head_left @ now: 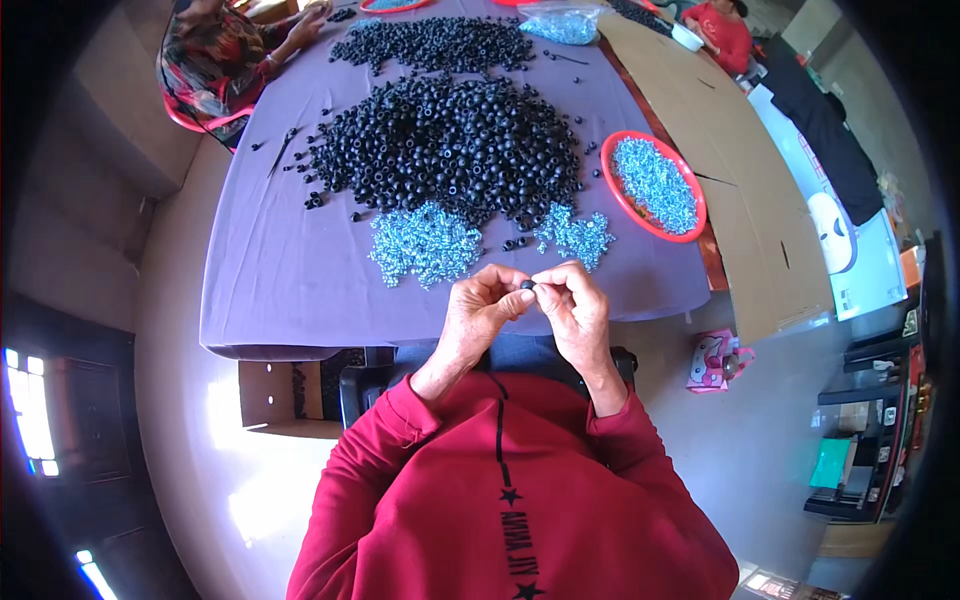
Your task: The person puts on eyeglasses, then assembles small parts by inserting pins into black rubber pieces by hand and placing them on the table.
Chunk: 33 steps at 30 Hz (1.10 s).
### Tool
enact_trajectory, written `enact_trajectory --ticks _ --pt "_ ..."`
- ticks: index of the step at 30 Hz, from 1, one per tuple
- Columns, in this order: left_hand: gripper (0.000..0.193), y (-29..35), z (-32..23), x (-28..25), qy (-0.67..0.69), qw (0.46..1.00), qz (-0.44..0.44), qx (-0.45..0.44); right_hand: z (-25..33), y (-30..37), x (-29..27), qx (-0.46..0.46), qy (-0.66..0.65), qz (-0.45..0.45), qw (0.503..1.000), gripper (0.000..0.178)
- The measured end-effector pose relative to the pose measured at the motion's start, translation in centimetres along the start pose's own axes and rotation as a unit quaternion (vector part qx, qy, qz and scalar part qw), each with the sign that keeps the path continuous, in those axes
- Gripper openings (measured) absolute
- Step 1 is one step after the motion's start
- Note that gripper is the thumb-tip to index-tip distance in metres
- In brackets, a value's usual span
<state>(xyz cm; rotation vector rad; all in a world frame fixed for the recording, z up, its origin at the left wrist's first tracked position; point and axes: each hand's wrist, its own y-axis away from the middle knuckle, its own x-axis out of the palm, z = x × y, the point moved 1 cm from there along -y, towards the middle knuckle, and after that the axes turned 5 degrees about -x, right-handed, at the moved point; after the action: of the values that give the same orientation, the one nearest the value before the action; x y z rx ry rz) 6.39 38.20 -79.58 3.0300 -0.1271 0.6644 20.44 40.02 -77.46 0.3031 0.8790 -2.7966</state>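
At the near table edge, my left hand (474,314) and my right hand (580,314) meet fingertip to fingertip. Pinched between them is a small black round piece (528,285), partly covered by the thumbs and fingers. Just beyond my left hand lies a pile of small shiny light-blue pieces (425,245). A smaller heap of the same blue pieces (577,237) is past my right hand. Behind both spreads a large mound of black hollow round pieces (440,150). A few loose black pieces (515,243) sit between the blue heaps.
A red oval basket (697,215) of blue pieces stands at right, beside a cardboard sheet (770,270). Farther back are another black heap (430,45) and a clear bag (562,25). Scissors (283,150) lie left. Two other people sit at the far sides. A cardboard box (265,395) is below.
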Motion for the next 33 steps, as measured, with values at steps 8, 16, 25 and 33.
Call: enact_trajectory --ticks 8,16,25,33 --pt "0.011 0.7 0.5 -2.0 0.023 0.995 -0.025 -0.092 -0.8 0.9 1.7 0.066 -0.011 0.032 0.997 0.004" --pt "0.009 1.1 -0.2 -4.1 0.014 0.991 -0.064 -0.117 -2.3 1.0 1.1 0.164 -0.066 0.058 0.983 0.010" --pt "0.008 3.4 1.3 -3.0 0.193 0.956 0.037 -0.217 -5.5 -1.8 -1.6 0.053 0.258 0.045 0.964 0.011" --pt "0.009 2.0 2.1 -0.3 0.186 0.948 0.076 -0.247 -6.6 -3.1 -2.4 -0.060 0.357 0.011 0.932 0.015"
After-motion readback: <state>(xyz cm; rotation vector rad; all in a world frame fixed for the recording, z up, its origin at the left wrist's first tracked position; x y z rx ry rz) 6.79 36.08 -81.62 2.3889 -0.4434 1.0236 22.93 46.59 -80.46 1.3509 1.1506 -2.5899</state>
